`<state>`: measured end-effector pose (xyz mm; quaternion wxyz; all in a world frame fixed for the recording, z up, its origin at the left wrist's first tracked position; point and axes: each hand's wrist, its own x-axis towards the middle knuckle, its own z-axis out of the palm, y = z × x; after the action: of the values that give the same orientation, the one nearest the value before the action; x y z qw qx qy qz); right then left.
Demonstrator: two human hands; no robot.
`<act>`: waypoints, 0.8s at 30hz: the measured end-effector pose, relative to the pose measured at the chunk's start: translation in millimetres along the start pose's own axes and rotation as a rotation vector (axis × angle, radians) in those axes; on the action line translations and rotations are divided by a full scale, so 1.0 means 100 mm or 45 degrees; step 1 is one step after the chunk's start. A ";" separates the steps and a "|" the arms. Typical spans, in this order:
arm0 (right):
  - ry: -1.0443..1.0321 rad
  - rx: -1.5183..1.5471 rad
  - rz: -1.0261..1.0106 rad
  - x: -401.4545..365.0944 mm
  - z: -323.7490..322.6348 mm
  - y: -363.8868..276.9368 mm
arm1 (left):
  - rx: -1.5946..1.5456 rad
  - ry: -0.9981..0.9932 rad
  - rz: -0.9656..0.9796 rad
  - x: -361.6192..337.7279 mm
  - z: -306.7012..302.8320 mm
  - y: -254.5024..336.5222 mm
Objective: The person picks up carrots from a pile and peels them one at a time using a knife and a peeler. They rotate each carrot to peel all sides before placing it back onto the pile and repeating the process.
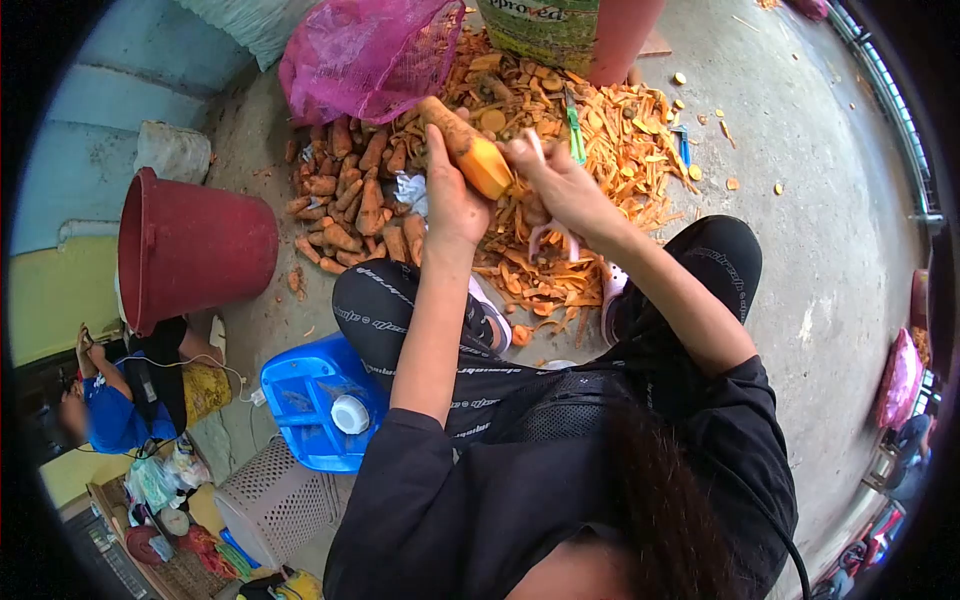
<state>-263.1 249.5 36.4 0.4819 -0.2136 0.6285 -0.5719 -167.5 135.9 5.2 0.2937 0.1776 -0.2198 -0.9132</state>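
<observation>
My left hand (458, 200) is wrapped round a large carrot (482, 164), its lower end peeled bright orange and its upper end still brown-skinned. Close to the carrot's peeled end, my right hand (568, 195) is closed on a pale pink peeler (535, 146); its blade is hidden by the fingers. A pale pink loop (553, 240) hangs below that hand. Beneath both hands spreads a heap of carrot peelings (625, 130) and cut ends. Unpeeled carrots (350, 195) are piled to the left.
A green-handled tool (574, 125) and a blue-handled one (684, 146) lie among the peelings. Behind stand a pink mesh sack (370, 60) and a printed sack (540, 35). On the left are a red bucket (200, 245), a blue jug (310, 410) and a seated person (125, 405).
</observation>
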 end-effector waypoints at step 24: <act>-0.049 0.625 -0.465 0.22 -0.43 -0.32 | 0.010 -0.042 -0.443 -0.13 0.11 -0.38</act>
<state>-318.6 245.0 52.8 0.4200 -0.2109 0.4134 -0.7799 -180.3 174.9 -2.6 0.1269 0.1992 -0.1943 -0.9521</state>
